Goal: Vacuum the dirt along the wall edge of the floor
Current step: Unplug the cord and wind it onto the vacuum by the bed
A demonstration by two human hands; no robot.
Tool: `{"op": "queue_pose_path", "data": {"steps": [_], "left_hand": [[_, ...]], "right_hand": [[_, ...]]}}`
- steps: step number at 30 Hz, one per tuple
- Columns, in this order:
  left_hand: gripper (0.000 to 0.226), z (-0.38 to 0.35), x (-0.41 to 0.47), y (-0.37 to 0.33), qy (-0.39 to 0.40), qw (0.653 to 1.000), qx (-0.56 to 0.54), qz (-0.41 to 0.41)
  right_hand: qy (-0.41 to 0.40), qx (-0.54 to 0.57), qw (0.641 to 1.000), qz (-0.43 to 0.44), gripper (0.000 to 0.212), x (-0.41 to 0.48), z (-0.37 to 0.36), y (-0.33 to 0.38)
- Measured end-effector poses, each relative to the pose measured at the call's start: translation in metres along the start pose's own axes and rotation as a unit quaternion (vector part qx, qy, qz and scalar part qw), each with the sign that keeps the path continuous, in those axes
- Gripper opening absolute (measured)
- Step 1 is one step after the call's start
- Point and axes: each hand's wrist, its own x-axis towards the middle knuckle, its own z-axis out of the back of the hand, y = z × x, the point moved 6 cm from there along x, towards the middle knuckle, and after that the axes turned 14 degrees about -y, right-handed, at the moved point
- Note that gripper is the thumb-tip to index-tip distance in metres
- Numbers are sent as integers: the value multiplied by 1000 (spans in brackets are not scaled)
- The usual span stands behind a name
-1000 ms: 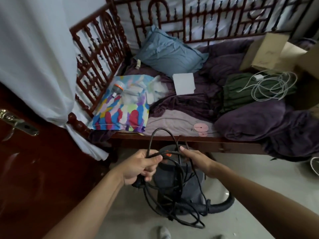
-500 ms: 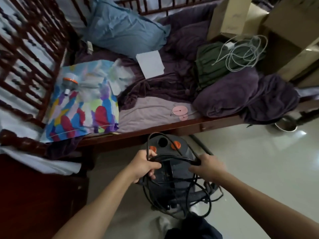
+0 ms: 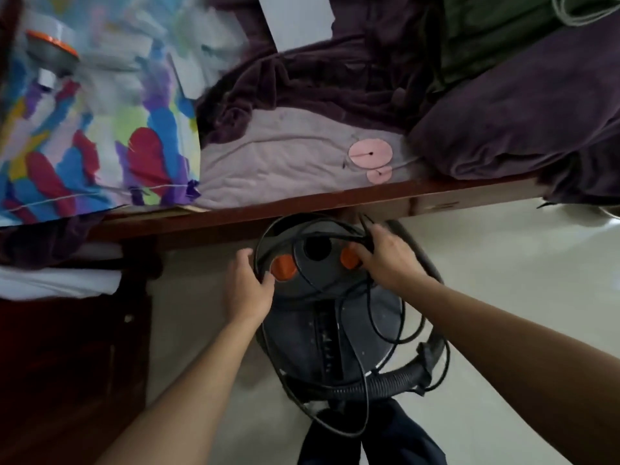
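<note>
Lowering since half a second ago, both hands have come down with the black cord (image 3: 335, 237) onto the top of the vacuum cleaner (image 3: 322, 317); earlier they held its loops lifted clear above it. Our left hand (image 3: 248, 290) now sits at the machine's left edge, thumb and fingers closed around one loop of cord, just beside an orange button (image 3: 283, 268). Our right hand (image 3: 389, 263) grips the bunched strands on the opposite side of the lid, fingers curled over them next to the second orange button. The vacuum cleaner stands on the floor (image 3: 503, 280) under and between both hands, close to the wooden bed rail (image 3: 302, 204) just beyond them. Its ribbed hose (image 3: 379, 387) curls nearer to us than the right hand.
</note>
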Motion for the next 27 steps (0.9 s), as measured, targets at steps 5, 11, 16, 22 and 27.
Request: {"op": "queue_pose_path", "data": {"steps": [5,11,16,22,27], "left_hand": [[67,-40,-9,1,1,994,90,-63],[63,-48,-11,1,-87,983,117,-108],[58,-49,-11,8,-59,988,92,-107],[69,-50,-16,8,-18,979,111,-173],[89,-53,-44,17,33,965,114,-236]], "right_hand": [[-66,-10,998,20,56,7,-27,1],[-121,8,993,16,57,8,-33,-7],[-158,-5,987,-34,51,-6,-31,-8],[-196,49,975,-89,46,-37,-35,-26],[-256,56,957,-125,39,-70,-37,-50]]}}
